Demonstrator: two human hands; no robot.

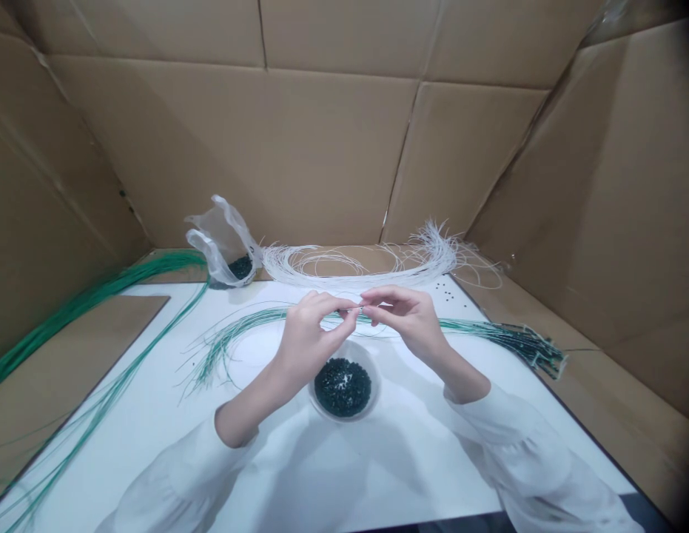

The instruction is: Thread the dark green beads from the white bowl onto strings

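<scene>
My left hand pinches a thin strand between thumb and forefinger. The fingertips of my right hand close together at the strand's tip; whatever small piece they hold is too tiny to make out. Just below both hands stands a white bowl with small dark green beads in it, its bottom showing through in the middle. Behind the hands lies a bundle of green strands, partly hidden by them. Its right end carries a cluster of dark beads.
A plastic bag of dark beads stands at the back left. White strands lie coiled along the back. More green strands run down the left side. Loose beads dot the white table. Cardboard walls enclose it.
</scene>
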